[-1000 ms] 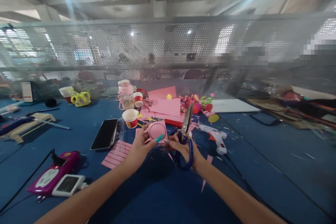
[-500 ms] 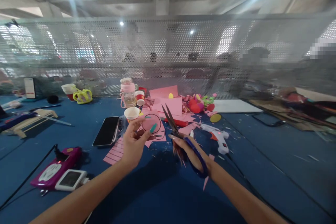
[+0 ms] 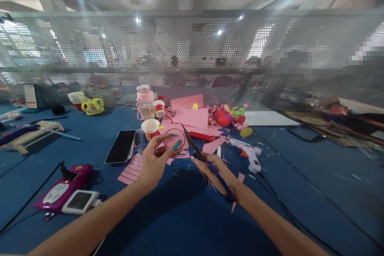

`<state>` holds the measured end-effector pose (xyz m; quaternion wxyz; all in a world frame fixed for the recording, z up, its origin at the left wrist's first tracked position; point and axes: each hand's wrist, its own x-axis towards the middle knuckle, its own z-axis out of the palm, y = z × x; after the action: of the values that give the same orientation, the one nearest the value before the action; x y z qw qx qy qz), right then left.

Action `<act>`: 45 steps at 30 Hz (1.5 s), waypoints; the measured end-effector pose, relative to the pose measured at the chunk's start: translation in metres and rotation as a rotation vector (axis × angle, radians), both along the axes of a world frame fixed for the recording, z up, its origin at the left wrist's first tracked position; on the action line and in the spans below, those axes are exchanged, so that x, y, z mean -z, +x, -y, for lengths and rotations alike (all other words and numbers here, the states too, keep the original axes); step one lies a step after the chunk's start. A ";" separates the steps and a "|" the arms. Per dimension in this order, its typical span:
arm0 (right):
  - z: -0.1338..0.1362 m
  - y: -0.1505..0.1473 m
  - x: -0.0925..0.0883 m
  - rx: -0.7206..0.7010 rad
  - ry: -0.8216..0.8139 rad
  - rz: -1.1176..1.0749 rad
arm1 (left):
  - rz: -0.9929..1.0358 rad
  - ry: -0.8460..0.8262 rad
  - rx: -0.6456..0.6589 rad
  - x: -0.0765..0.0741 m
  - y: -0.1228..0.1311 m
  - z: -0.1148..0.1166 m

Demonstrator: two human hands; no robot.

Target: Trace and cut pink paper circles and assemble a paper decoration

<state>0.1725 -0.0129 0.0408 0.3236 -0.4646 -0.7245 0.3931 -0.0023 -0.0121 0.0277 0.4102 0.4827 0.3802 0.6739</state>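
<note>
Two hands work over the blue table [image 3: 192,224]. Left hand [image 3: 154,162] pinches one pink paper [image 3: 180,136], marked with a drawn circle, between thumb and fingers; right hand [image 3: 223,170] curls its fingers around the handles of one pair of scissors [image 3: 196,152], blades pointing at the table's far edge. Whether they touch the paper I cannot tell. Blue surface stretches between the forearms [image 3: 111,212] and from one glue gun [image 3: 253,158] to the right edge. Toward the left edge lie one black phone [image 3: 121,147] and one purple power socket [image 3: 61,190]. Beyond the hands stand one bottle [image 3: 146,106] and two paper cups [image 3: 150,130]; a third cup [image 3: 77,98] stands near the far left corner. One perforated screen [image 3: 168,56] lines the far edge.
</note>
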 end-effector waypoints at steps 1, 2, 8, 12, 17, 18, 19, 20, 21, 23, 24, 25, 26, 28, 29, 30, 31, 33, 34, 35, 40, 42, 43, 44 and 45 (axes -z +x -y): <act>0.000 -0.001 0.000 0.015 0.002 0.008 | -0.013 -0.003 0.001 0.000 0.000 0.000; 0.001 -0.002 -0.001 0.025 0.001 0.016 | -0.025 -0.006 0.001 0.000 0.000 0.000; 0.001 -0.004 -0.001 0.033 0.025 0.044 | -0.047 -0.014 -0.011 -0.001 0.000 0.001; -0.001 -0.001 0.001 0.012 0.033 0.045 | -0.062 -0.005 -0.015 -0.001 -0.001 0.001; -0.004 0.002 0.003 -0.045 0.039 0.053 | -0.071 0.008 -0.011 0.001 -0.002 0.000; -0.005 0.003 0.003 -0.043 0.042 0.053 | -0.074 0.012 -0.013 0.001 -0.002 0.000; -0.005 0.003 0.004 -0.041 0.043 0.051 | -0.076 0.016 -0.014 0.001 -0.002 0.000; -0.005 0.003 0.004 -0.042 0.041 0.050 | -0.079 0.021 -0.014 0.001 -0.002 0.001; -0.005 0.003 0.005 -0.044 0.038 0.049 | -0.082 0.026 -0.015 0.001 -0.002 0.001; -0.006 0.004 0.006 -0.048 0.032 0.052 | -0.088 0.039 -0.020 0.001 -0.002 0.001; -0.006 0.004 0.006 -0.050 0.031 0.056 | -0.091 0.046 -0.023 0.001 -0.002 0.001; -0.006 0.004 0.005 -0.052 0.030 0.059 | -0.092 0.052 -0.027 0.001 -0.002 0.001; -0.006 0.003 0.005 -0.053 0.031 0.062 | -0.092 0.058 -0.032 0.001 -0.002 0.001; -0.005 0.003 0.004 -0.052 0.032 0.067 | -0.087 0.065 -0.038 0.001 -0.002 0.000; -0.005 0.002 0.004 -0.049 0.030 0.068 | -0.086 0.066 -0.039 0.001 -0.003 0.000; -0.004 0.001 0.003 -0.043 0.028 0.067 | -0.086 0.065 -0.040 0.000 -0.003 0.000; -0.003 0.000 0.002 -0.031 0.025 0.063 | -0.089 0.063 -0.040 0.000 -0.003 0.001; 0.000 -0.003 0.001 -0.003 0.017 0.045 | -0.094 0.056 -0.043 -0.001 -0.003 0.001; 0.002 -0.004 0.000 0.011 0.013 0.035 | -0.096 0.054 -0.047 -0.002 -0.003 0.001; 0.003 -0.005 0.000 0.021 0.009 0.026 | -0.098 0.052 -0.050 -0.002 -0.003 0.001; 0.006 -0.007 0.002 0.021 0.000 -0.004 | -0.090 0.055 -0.048 -0.001 -0.002 0.002; 0.005 -0.008 0.004 0.021 0.005 -0.010 | -0.082 0.050 -0.039 0.000 -0.002 0.002; 0.005 -0.008 0.004 0.023 0.008 -0.010 | -0.079 0.047 -0.031 0.001 -0.002 0.002; 0.005 -0.008 0.004 0.028 0.014 -0.007 | -0.076 0.046 -0.024 0.001 -0.002 0.002; 0.005 -0.008 0.004 0.034 0.022 -0.001 | -0.073 0.047 -0.020 0.001 -0.002 0.002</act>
<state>0.1642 -0.0178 0.0367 0.3357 -0.4731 -0.7205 0.3800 -0.0046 -0.0138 0.0264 0.3779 0.5126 0.3836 0.6688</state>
